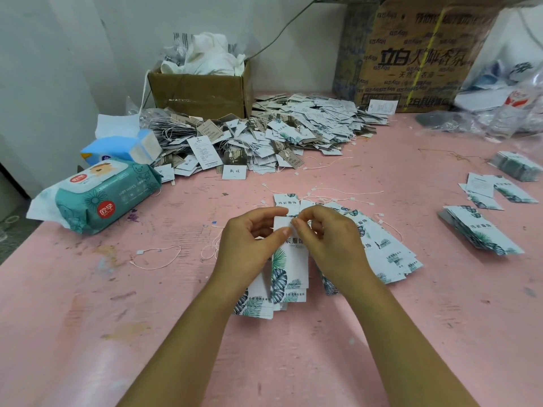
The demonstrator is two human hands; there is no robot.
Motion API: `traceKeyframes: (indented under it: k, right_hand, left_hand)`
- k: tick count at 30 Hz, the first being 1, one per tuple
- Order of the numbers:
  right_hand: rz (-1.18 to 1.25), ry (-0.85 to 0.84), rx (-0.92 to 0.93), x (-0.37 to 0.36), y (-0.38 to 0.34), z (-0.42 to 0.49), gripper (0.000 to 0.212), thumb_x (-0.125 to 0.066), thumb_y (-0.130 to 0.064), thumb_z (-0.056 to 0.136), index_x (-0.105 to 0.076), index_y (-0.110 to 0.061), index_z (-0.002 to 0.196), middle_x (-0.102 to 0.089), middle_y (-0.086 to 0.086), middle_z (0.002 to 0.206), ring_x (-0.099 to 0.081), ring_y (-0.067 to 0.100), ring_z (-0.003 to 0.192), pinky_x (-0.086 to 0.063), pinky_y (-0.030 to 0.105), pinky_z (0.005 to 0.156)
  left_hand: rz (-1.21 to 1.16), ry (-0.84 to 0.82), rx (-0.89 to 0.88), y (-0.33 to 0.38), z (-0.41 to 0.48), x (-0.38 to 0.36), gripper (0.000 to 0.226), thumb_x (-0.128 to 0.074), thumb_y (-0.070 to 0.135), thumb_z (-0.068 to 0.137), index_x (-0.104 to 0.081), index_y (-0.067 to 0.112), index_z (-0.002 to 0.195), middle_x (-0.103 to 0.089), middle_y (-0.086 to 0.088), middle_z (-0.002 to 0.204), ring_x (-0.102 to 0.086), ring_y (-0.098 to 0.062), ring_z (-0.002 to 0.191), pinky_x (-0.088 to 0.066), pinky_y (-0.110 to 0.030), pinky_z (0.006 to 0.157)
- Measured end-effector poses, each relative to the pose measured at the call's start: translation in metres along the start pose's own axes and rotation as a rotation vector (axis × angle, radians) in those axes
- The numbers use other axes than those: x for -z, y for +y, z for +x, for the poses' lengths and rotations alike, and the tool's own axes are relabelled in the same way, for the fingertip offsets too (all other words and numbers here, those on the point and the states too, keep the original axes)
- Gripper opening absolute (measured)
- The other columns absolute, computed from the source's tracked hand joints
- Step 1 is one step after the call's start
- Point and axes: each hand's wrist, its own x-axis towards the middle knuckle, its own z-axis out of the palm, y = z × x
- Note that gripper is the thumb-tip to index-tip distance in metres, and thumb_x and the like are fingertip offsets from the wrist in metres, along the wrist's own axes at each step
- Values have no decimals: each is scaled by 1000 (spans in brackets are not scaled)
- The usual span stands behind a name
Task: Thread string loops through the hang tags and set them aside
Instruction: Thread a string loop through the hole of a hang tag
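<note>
Threading looks like the step now: the left hand (252, 240) pinches the top tag (289, 261) of the stack on the pink table (293, 362), the right hand (327, 239) pinches at its top edge, and next a loose string (352, 190) must poke through its hole.

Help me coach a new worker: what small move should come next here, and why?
Probably thread a string loop through the top of the hang tag: the left hand grips that tag, the right hand pinches at its top edge.
</note>
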Motion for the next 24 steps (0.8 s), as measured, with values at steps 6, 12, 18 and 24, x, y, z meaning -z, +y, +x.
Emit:
traceKeyframes:
  k: [6,12,18,24]
  right_hand:
    - [-19,-24,-19,0,1,2,8,-63,-17,86,-67,-11,85,-53,-11,73,-48,4,64,-33,6,56]
    - [69,4,-43,0,4,2,8,-65,-18,85,-66,-11,81,-47,-22,55,-50,-4,56,-32,10,54]
    - [117,-26,-12,-5,0,0,10,-65,-17,86,-65,-7,81,-45,-21,55,-50,-9,61,-34,7,55]
    - [153,-121,3,-3,0,-1,10,-60,-22,89,-59,-16,98,-51,-28,51,-48,-4,53,-31,13,50]
  left_hand:
    - [14,-58,-11,2,-1,-1,24,-69,10,81,-70,32,91,-70,13,77,-60,-2,66,-52,-18,67]
    - [-195,-119,105,0,1,2,37,-38,2,98,-67,25,101,-70,-2,90,-66,-15,75,-54,-26,64]
    - [-183,-112,102,-1,1,3,27,-65,-1,81,-67,21,97,-66,13,76,-65,-10,69,-52,-20,60]
    - [-179,-109,76,-1,3,3,24,-65,-1,82,-66,18,96,-65,9,75,-65,-9,66,-52,-20,60]
